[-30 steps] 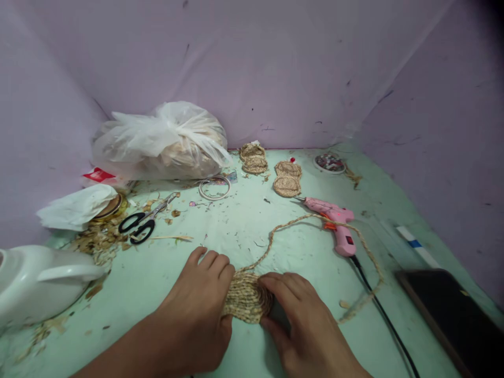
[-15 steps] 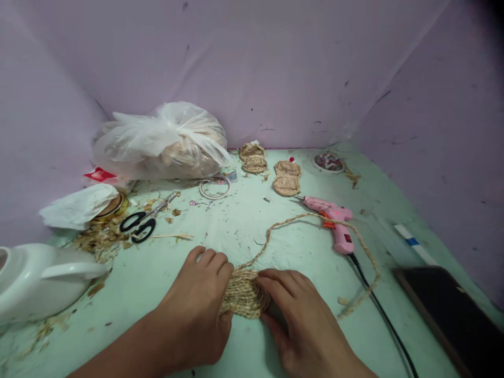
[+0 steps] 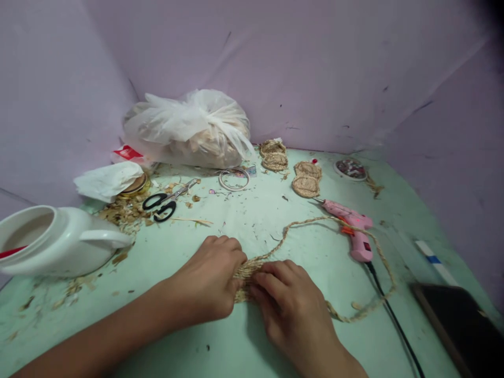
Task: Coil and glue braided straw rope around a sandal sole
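Observation:
Between my two hands is a small woven straw piece (image 3: 244, 274), made of rows of braided cord and mostly covered by my fingers. My left hand (image 3: 214, 275) is closed around its left side, fingers over the top. On the right side, the fingers of my right hand (image 3: 289, 296) are bent and pinch the edge. A braided straw cord (image 3: 284, 237) runs from the piece, passes over the pink glue gun (image 3: 350, 223), and loops back toward my right hand. The glue gun lies on its side with its black cable trailing to the front.
Black-handled scissors (image 3: 167, 202), a white ring (image 3: 234, 179) and straw scraps lie to the left, near a white jug (image 3: 66, 241). A plastic bag (image 3: 192, 131) stands behind. Woven pieces (image 3: 307, 179), a dish of beads (image 3: 350, 169) and a phone (image 3: 457, 325) are farther right.
The view has shifted, so the table items appear farther right. My right hand's fingers have closed in over the woven piece, and less of it shows now.

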Tool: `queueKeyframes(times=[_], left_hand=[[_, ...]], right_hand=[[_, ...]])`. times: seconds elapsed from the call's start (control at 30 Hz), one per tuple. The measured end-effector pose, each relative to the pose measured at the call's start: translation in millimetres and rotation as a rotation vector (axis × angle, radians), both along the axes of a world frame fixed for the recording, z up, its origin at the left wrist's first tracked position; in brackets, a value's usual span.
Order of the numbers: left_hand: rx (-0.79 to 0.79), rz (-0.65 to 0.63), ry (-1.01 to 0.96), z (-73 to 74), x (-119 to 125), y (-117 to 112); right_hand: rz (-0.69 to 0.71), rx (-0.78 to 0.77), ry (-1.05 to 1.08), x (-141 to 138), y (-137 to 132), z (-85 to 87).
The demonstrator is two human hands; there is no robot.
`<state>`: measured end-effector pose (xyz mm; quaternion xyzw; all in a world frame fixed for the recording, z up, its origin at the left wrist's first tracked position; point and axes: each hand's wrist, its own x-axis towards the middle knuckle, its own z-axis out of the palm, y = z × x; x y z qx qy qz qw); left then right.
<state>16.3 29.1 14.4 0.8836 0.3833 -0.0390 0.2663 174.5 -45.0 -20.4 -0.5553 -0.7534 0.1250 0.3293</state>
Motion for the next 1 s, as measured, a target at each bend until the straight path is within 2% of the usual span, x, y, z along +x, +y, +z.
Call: queueKeyframes(times=[0.13, 0.27, 0.37, 0.43, 0.47, 0.5, 0.57, 0.67, 0.73, 0.8, 0.87, 1.0], left_hand=[[0.017, 0.046, -0.006, -2.4, 3.7, 4.4], [0.005, 0.057, -0.044, -4.1, 1.8, 7.3], [0.014, 0.106, -0.069, -4.0, -3.1, 11.2], [0.024, 0.149, -0.053, -2.4, -6.7, 15.6], [0.025, 0.166, -0.036, -1.3, -8.2, 17.9], [0.025, 0.176, -0.016, -0.1, -9.5, 19.8], [0.031, 0.179, 0.018, 1.8, -11.3, 21.9], [0.029, 0.152, 0.054, 1.8, -11.5, 19.5], [0.028, 0.119, 0.073, 1.0, -10.6, 15.4], [0.044, 0.092, 0.082, 1.3, -9.6, 11.0], [0.063, 0.081, 0.087, 3.1, -9.0, 7.5], [0.071, 0.077, 0.090, 7.1, -8.6, 4.8]], right_hand=[[-0.028, -0.022, -0.037, -1.2, 0.0, -2.4], [0.045, -0.074, -0.085, -0.8, -2.0, -0.8], [0.048, -0.027, -0.103, 17.8, -6.8, 3.2], [-0.118, 0.004, -0.128, 43.8, -9.7, 8.1], [-0.264, -0.013, -0.160, 59.9, -10.3, 11.6], [-0.430, -0.069, -0.223, 76.7, -10.3, 16.0], [-0.677, -0.195, -0.322, 108.4, -7.8, 28.3], [-0.867, -0.375, -0.345, 140.5, 1.1, 51.9], [-0.920, -0.477, -0.347, 151.4, 9.3, 64.3], [-0.913, -0.525, -0.330, 158.6, 18.2, 69.0], [-0.894, -0.518, -0.298, 166.1, 28.0, 65.7], [-0.882, -0.474, -0.186, 182.7, 51.4, 48.1]])
